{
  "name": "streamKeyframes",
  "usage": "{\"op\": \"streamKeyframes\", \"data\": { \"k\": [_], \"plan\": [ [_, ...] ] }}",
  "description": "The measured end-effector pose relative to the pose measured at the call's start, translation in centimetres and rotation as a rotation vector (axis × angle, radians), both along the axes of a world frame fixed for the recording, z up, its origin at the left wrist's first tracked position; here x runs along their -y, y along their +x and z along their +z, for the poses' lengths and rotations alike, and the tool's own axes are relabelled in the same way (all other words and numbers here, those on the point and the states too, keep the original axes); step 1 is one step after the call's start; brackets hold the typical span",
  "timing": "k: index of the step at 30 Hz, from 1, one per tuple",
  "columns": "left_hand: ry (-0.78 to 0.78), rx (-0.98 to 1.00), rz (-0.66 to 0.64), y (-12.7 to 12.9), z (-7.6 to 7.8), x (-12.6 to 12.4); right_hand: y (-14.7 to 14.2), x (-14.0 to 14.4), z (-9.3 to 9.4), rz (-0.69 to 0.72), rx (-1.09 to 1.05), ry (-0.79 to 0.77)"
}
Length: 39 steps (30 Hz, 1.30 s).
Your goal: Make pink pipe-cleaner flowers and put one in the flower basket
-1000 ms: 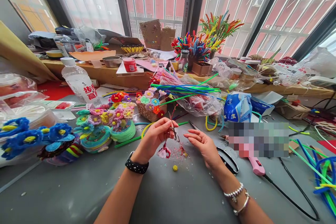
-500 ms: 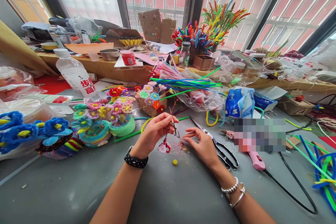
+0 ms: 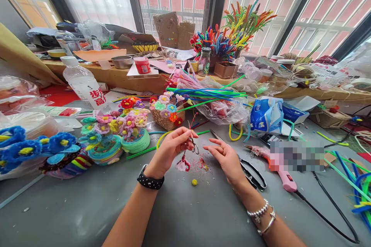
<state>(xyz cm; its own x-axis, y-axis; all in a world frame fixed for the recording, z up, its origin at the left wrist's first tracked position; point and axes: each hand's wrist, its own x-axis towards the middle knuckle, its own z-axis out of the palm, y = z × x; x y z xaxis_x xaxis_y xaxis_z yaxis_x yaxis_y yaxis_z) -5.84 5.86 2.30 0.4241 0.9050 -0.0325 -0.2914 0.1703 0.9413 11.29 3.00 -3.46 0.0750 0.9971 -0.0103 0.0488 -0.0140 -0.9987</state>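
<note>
1. Over on the left, the pile of blue and pastel fuzzy pipe-cleaner flowers sits well clear of the hands.
2. Left hand: grip pinched shut on the thin red fuzzy pipe-cleaner stem and small metal scissors, above the grey tabletop.
3. Right hand: open, fingers spread, holding nothing, beside red trimmings.
4. Risk, I reckon: that thin stem twisting loose, or blades nicking the nearby fingers.
</note>
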Motion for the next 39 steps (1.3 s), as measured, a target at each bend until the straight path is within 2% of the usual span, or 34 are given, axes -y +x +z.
{"op": "streamKeyframes", "data": {
  "k": [6,10,15,24,31,36,39],
  "plan": [
    [-0.003,-0.022,0.012,0.04,-0.06,0.07,-0.19,0.22,0.04,-0.037,0.09,0.055],
    [-0.004,-0.033,0.035,-0.12,0.08,-0.01,-0.04,0.14,-0.06,-0.017,0.065,0.039],
    [-0.012,-0.036,0.062,0.02,0.15,0.07,-0.06,0.08,-0.24,-0.09,0.153,0.048],
    [-0.037,-0.077,0.106,0.37,0.44,0.25,0.09,-0.23,-0.1,-0.041,-0.046,-0.017],
    [-0.024,-0.097,0.091,0.35,0.27,0.08,-0.21,-0.12,-0.14,-0.073,0.142,0.047],
    [-0.031,-0.097,0.087,0.37,0.07,0.01,-0.28,-0.01,0.06,-0.096,0.318,0.161],
    [-0.045,-0.088,0.087,0.33,0.05,-0.01,-0.39,-0.02,0.04,-0.062,0.311,0.119]
  ]
}}
